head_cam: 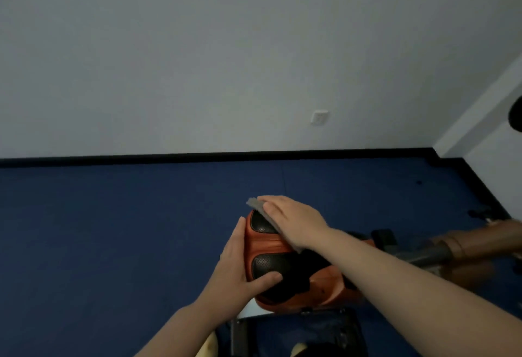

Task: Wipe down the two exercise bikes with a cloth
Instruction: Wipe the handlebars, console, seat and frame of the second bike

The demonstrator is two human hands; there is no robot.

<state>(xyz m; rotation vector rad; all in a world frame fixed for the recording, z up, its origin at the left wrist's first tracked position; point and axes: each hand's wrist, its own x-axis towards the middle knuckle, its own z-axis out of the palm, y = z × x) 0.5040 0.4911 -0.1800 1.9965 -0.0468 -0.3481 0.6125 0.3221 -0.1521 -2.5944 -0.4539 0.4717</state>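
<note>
Seat [285,265]: orange and black, low in the middle of the view, above blue floor [113,229].
Cloth [261,210]: grey, pressed flat on the seat's far end.
Right hand [293,222]: laid flat on the cloth, fingers straight.
Left hand [240,265]: the seat's left edge is grasped, thumb on top.

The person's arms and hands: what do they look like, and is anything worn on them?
Both forearms are bare as far as the frame shows; no sleeves appear. The left hand and the right hand wear no gloves. I see no rings, watch or bracelet on either wrist, though the picture is soft and dim.
</note>
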